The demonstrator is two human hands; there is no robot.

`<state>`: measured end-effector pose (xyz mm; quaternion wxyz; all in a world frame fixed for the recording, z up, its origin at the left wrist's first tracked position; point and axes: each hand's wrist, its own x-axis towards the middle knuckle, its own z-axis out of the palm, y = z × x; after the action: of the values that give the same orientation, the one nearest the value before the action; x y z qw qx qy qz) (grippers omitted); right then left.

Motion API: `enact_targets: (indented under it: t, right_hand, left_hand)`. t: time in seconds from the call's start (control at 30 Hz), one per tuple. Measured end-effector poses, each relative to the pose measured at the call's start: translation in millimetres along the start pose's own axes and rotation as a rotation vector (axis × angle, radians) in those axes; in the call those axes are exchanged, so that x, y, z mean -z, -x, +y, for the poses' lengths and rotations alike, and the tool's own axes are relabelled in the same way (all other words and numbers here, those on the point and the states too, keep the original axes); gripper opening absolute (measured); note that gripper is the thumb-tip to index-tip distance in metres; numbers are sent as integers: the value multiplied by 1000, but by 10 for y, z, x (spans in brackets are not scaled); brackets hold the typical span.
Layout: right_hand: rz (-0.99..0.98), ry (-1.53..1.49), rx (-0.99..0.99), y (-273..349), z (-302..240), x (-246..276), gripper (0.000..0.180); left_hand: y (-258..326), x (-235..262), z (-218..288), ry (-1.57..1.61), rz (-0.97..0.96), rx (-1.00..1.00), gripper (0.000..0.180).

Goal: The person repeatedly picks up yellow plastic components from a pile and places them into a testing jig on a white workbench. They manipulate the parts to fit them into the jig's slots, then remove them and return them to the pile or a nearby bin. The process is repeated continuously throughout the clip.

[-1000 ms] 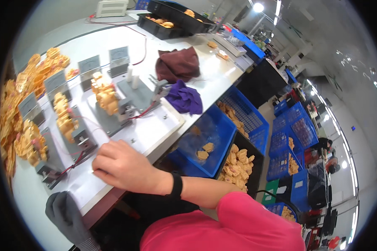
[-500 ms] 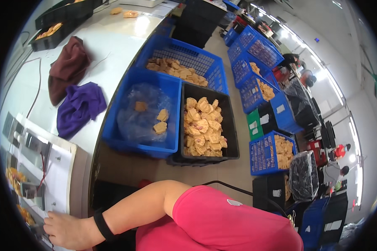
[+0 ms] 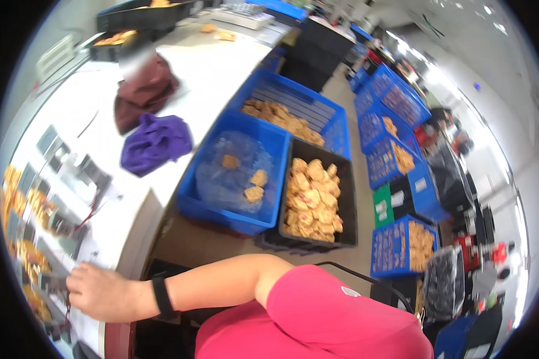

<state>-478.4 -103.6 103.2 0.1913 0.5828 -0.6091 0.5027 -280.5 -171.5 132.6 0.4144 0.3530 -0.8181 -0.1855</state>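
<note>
Apparently working by wired metal fixture with right hand, curling fingers; cannot tell grip, nor for left hand; next, probably calling for gaze on fixture.

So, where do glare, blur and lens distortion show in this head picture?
Head view: glare washes out the white tabletop; a smeared patch overlaps the maroon cloth; the yellow pieces at far left look blurred; fisheye distortion bends the scene toward its dark rim.

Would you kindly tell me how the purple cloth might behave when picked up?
The purple cloth is probably floppy, since it lies in soft folds. Its small heap suggests little weight, and its irregular, spread shape seems unlikely to roll.
</note>
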Motion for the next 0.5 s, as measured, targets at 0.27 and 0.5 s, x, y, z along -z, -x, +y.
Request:
enact_targets:
  t: [0.27,0.5]
  right_hand:
    - [-252,-16,-34,-189,-150,411,16]
    - [-417,-48,-107,-248,-162,492,20]
  left_hand:
    - [321,79,-354,88,-83,255,25]
    - [284,146,82,53,-105,382,17]
